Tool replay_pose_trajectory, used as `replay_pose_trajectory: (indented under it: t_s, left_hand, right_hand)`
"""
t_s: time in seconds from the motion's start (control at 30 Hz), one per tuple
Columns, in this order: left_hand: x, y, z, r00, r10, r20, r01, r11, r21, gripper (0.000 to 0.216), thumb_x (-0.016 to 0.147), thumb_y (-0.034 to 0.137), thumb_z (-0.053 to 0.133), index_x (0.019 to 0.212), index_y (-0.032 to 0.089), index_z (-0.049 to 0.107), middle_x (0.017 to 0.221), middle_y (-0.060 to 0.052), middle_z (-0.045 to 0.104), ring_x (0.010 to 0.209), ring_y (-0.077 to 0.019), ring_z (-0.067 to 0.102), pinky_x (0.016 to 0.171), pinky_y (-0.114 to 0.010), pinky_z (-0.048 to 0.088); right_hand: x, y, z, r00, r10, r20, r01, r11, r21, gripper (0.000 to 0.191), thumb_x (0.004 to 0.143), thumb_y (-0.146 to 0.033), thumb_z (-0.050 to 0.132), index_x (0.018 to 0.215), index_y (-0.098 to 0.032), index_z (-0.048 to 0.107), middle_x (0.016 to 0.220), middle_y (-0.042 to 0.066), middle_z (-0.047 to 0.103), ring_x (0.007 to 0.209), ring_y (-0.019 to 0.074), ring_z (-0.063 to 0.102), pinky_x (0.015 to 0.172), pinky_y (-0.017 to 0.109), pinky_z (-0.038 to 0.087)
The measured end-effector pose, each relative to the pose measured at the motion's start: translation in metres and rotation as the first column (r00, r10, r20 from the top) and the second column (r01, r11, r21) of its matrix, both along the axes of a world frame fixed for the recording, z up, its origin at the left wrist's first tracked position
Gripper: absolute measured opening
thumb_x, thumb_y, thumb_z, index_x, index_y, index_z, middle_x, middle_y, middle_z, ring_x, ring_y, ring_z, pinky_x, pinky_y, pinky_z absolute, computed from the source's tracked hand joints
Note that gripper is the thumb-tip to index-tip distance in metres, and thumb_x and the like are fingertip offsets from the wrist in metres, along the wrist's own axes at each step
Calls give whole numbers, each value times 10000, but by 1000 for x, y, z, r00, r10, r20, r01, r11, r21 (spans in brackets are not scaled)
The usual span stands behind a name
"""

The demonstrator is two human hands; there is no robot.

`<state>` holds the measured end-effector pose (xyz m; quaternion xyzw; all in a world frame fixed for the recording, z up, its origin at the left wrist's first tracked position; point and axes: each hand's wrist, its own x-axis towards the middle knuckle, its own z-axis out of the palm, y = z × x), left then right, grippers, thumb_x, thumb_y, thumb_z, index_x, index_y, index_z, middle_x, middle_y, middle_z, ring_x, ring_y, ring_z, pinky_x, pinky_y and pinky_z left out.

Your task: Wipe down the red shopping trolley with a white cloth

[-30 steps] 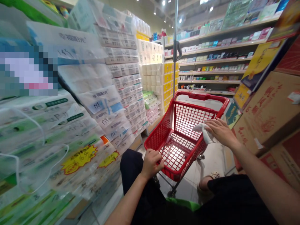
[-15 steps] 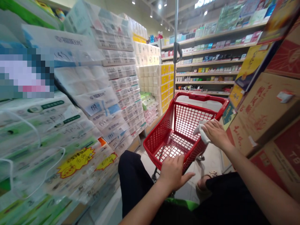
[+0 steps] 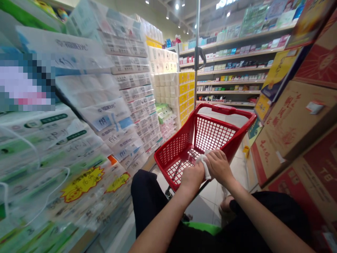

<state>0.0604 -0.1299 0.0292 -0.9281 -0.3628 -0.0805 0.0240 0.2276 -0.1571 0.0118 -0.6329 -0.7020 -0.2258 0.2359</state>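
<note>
Left, near: wrapped soft packs [image 3: 50,147], piled in tiers, a yellow starburst price card [image 3: 83,184] on the front.
Left, farther: white paper packs in tall stacks [image 3: 137,82]; beyond them, packs with yellow sides [image 3: 186,93].
Left of centre, near: one bent leg [image 3: 144,191] in dark trousers, beside the cart.
Centre: left hand [image 3: 193,178], fingers bent and largely hidden, against the cloth; whether it grips, I cannot tell.
Centre: red shopping cart [image 3: 213,133], lattice-walled; handle bar [image 3: 223,109] at the far end. Looks stiff and smooth; the bar or rim should give the firmest hold.
Centre, over the cart's near end: one white cloth [image 3: 206,169], crumpled, between the hands. Probably light, soft, limp, hard to break; best taken bunched in the palm or by a thick fold.
Right of the cloth: right hand [image 3: 219,168], closed around it.
Right, far: stocked shelves [image 3: 231,72].
Right, near: printed cardboard cartons [image 3: 292,123], stacked.
</note>
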Motion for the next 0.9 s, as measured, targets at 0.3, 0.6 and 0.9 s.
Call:
replay_pose_trajectory:
  t_s: [0.3,0.6,0.9]
  left_hand:
    - [-7,2,-1,999,8,52,-7,1000,-18,284,1009,329,263,1057,168,492,878,-116,667,751,-248,697,626,-327,522]
    - [2,0,7,883,-57,465,111,990,-90,475,945,424,454,1330,183,318,1276,-144,537,1190,-265,531,979,-420,456]
    - [-3,2,14,746,-153,648,224,974,-28,375,947,329,461,1293,197,398,1340,-136,456,1287,-254,415,1080,-473,368]
  right_hand:
    - [111,12,35,985,48,167,-44,999,-30,312,962,-406,358,1043,-250,616,1029,57,632,1088,235,489,1086,468,242]
    - [60,11,13,998,-55,5,55,996,70,292,956,-329,331,959,-235,608,980,79,629,1096,257,490,1107,504,244]
    - [-31,-16,-2,927,350,-135,-365,925,-104,379,919,-284,398,1265,-240,547,1215,76,610,1227,242,467,1111,466,302]
